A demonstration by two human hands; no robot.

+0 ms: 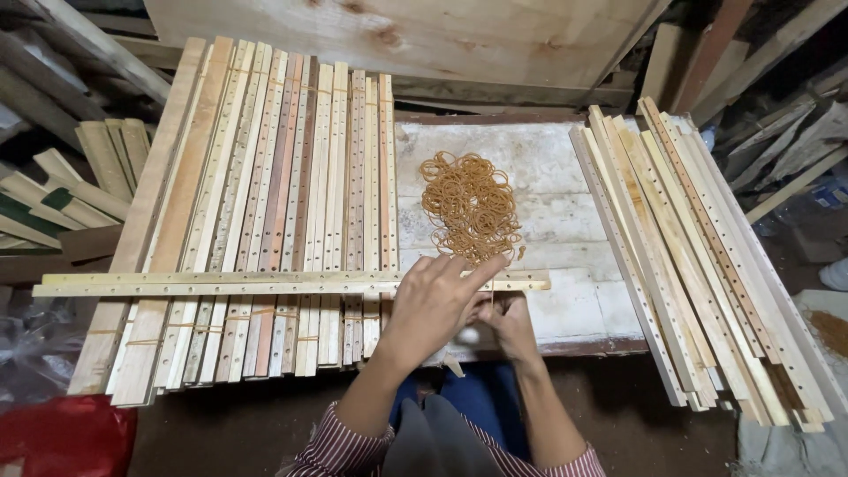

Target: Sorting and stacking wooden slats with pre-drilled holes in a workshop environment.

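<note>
While both hands [468, 309] are pinching a rubber band [491, 296] closed over the slats [265, 283], keeping them aligned matters.

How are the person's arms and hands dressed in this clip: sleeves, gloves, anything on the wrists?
Both hands are bare: left hand, right hand. No gloves, rings or watch show. Dark red sleeves with thin white stripes are pushed up near the elbows, forearms uncovered.
</note>
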